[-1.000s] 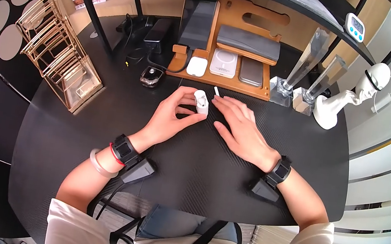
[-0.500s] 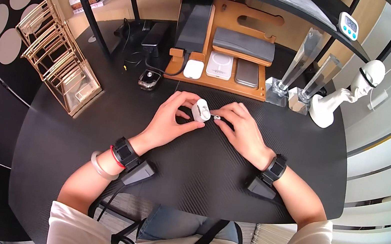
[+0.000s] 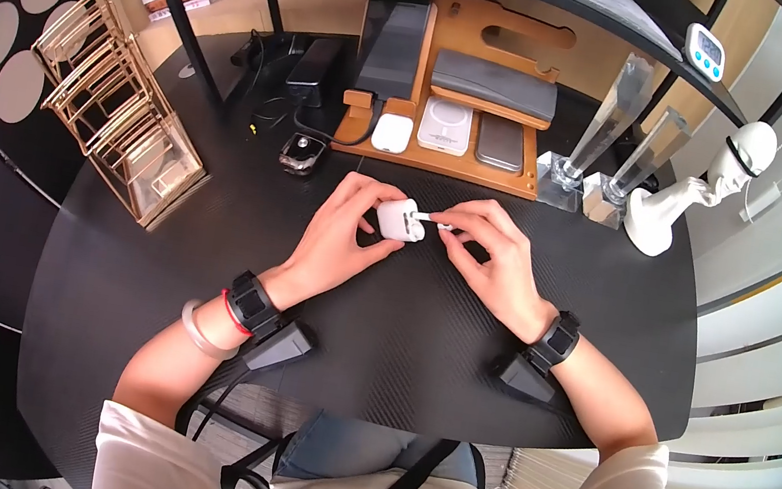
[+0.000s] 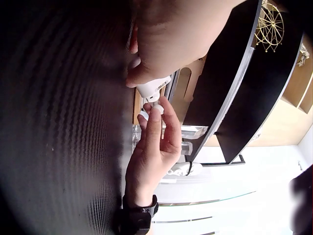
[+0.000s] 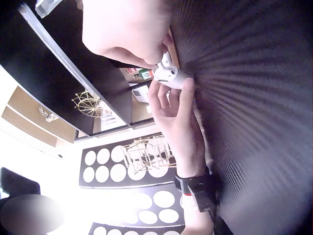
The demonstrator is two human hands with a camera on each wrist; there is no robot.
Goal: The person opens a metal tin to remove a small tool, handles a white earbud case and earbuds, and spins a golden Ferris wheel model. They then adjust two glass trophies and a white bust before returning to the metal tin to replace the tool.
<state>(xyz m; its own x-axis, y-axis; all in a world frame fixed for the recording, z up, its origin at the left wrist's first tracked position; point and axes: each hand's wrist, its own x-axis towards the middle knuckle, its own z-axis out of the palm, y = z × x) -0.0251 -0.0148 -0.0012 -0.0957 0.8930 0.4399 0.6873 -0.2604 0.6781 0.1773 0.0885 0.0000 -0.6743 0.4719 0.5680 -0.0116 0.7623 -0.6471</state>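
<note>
A small white earbud case point(image 3: 397, 220) is tilted in my left hand point(image 3: 326, 240), its open end facing right. My left thumb and fingers grip it from both sides. My right hand point(image 3: 501, 266) pinches a white earbud point(image 3: 443, 225) by its head. The stem points left and meets the case's open end. In the left wrist view the case point(image 4: 150, 89) and earbud point(image 4: 158, 108) line up, with right fingertips around the earbud. From the right wrist view the case point(image 5: 178, 80) sits between left thumb and fingers, partly overlapped by the right hand.
A wooden desk stand point(image 3: 512, 181) at the back holds a phone, a grey case and small white and grey items. Left of it are cables and a clear-cased watch point(image 3: 301, 155). A gold wire rack point(image 3: 135, 130), crystal trophies point(image 3: 574, 171) and a white bust point(image 3: 652, 223) flank it.
My right hand went from lying spread by the earbud on the desk to pinching it and bringing it to the case. My left hand has tipped the case's open end toward the right.
</note>
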